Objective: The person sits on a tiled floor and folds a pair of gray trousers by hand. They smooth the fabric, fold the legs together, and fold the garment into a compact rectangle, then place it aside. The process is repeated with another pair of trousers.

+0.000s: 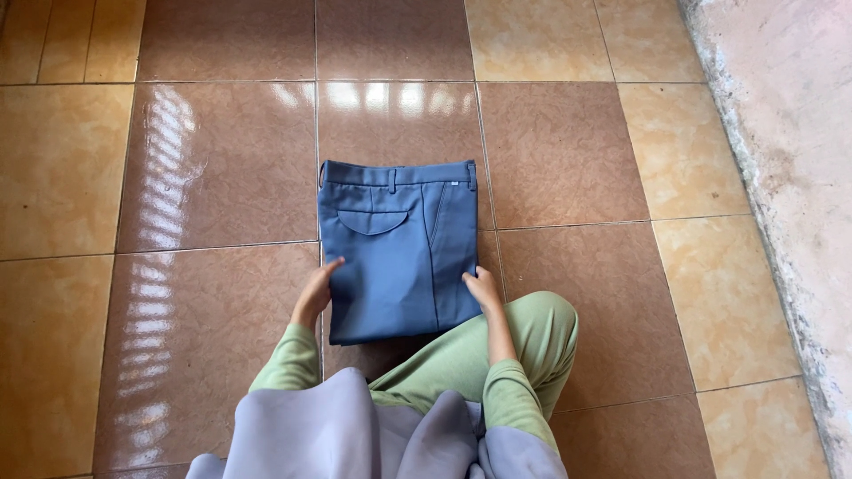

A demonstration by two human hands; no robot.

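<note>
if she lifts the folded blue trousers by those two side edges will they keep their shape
Probably not: the trousers are soft cloth in loose folded layers, so the middle would likely sag. They look light. On the glossy tile floor they should slide easily.

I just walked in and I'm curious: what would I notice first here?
The folded blue trousers lie flat on the shiny brown floor tiles, in the middle, with the waistband and a back pocket at the far end. The left hand touches their left edge and the right hand their right edge. A bent knee in green sits just to the right of them.
</note>
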